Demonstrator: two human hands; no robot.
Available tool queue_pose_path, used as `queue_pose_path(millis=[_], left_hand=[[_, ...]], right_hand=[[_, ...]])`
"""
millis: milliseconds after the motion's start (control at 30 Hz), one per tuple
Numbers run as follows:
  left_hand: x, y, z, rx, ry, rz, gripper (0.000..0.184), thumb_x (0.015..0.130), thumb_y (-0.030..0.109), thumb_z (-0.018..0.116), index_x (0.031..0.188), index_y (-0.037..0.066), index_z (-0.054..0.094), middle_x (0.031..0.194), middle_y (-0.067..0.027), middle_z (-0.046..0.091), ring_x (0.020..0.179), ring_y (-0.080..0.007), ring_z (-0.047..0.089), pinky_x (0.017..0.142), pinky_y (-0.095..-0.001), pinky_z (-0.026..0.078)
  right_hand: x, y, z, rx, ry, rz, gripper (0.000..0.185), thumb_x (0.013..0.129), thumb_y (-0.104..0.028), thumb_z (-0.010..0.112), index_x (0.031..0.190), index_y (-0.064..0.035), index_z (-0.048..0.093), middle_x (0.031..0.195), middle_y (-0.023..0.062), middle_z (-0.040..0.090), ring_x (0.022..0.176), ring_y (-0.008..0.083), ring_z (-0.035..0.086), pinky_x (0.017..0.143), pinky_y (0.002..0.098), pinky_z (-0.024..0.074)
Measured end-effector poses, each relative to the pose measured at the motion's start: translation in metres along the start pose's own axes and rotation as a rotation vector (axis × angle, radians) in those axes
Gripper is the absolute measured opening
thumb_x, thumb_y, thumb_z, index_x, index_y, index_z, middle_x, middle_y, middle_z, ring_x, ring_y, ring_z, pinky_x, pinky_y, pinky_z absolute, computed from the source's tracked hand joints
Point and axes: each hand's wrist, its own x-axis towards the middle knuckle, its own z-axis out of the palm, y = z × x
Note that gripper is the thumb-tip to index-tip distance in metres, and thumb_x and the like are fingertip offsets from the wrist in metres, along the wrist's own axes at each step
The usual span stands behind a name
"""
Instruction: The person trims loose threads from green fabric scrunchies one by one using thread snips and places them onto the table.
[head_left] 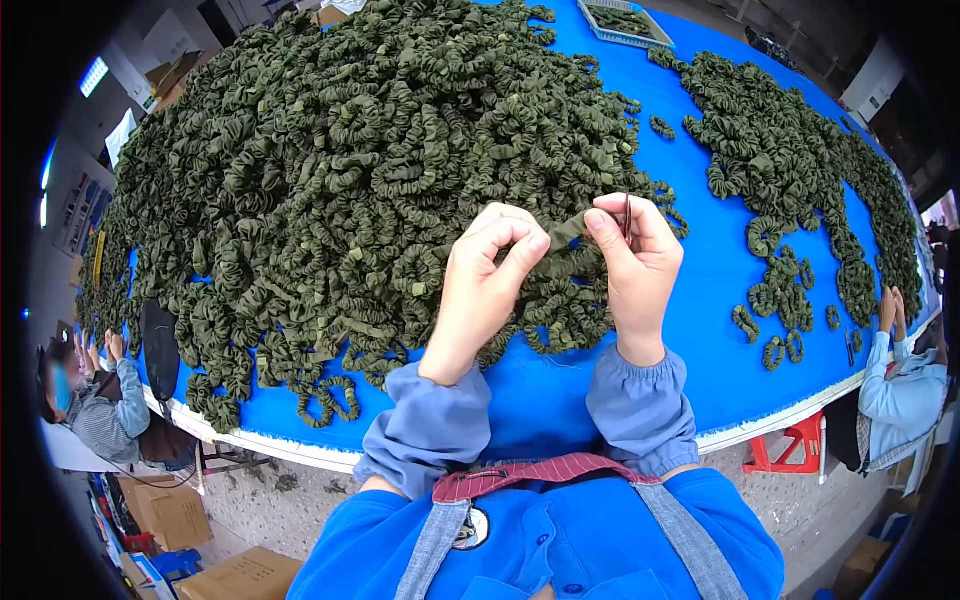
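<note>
Head view, left to right: a co-worker [110,405] in a striped top and blue sleeves sits at the left edge, hands raised at the rim of the blue tabletop [715,340]. Cardboard boxes [172,515] stand on the floor below the pile's left side. A long black object [160,350] lies at the pile's near left edge. The pile [370,170], made of gathered dark-green rings, covers the left and middle of the tabletop, with a few loose rings [328,402] at its near edge.

Over the pile's near right part, the left hand [486,268] has its thumb and forefinger pinched together on one end of a green band [568,234]. The band runs across the short gap to the right hand [640,255], whose thumb and forefinger grip its other end. Dark, slim snips [628,220] stand upright among the right hand's fingers. Both wrists come out of blue sleeve covers [640,400].

Beyond the pile's far right side is a pale basket [627,38] with green pieces in it. Right of the pile, past bare blue cloth, lies a smaller heap [755,140]. A red stool [785,447] and another co-worker [900,385] are farther right.
</note>
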Motion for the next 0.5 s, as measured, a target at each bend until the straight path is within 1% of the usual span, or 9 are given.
queue_pose_path(millis=[33,167,333,500], left_hand=[[-0.001,-0.002,0.001,-0.003,0.000,-0.002,0.007,0.087,0.006,0.059,0.087,0.001,0.064,0.099,-0.0053,0.061,0.091,-0.0134,0.053,0.077,-0.0243,0.042],[-0.002,-0.008,0.003,-0.613,-0.010,-0.080,0.006,0.087,0.006,0.059,0.088,0.001,0.064,0.107,-0.0077,0.061,0.093,-0.0138,0.054,0.080,-0.0236,0.042],[-0.001,0.006,0.009,-0.572,0.078,-0.022,0.007,0.087,0.006,0.059,0.091,0.002,0.063,0.111,-0.0077,0.059,0.096,-0.0140,0.053,0.084,-0.0234,0.041],[-0.001,0.009,0.007,-0.653,0.047,-0.069,0.008,0.088,0.005,0.058,0.094,0.002,0.062,0.114,-0.0073,0.057,0.096,-0.0138,0.053,0.086,-0.0235,0.041]], right_hand=[[-0.001,0.001,0.000,-0.003,0.000,0.002,0.014,0.081,0.001,0.066,0.095,0.0003,0.064,0.077,0.0007,0.063,0.062,0.0045,0.049,0.055,0.0160,0.0380],[-0.003,0.011,0.010,-0.067,-0.132,0.067,0.010,0.082,-0.002,0.066,0.091,0.0004,0.064,0.071,-0.0014,0.058,0.059,0.0049,0.045,0.054,0.0173,0.0367],[-0.009,0.013,0.014,-0.122,-0.236,0.076,0.010,0.082,-0.005,0.066,0.091,0.0005,0.064,0.073,-0.0013,0.056,0.059,0.0057,0.042,0.052,0.0186,0.0351],[-0.008,0.013,0.015,-0.073,-0.269,0.065,0.015,0.082,-0.006,0.067,0.095,0.0003,0.064,0.077,0.0002,0.055,0.059,0.0061,0.042,0.052,0.0194,0.0348]])
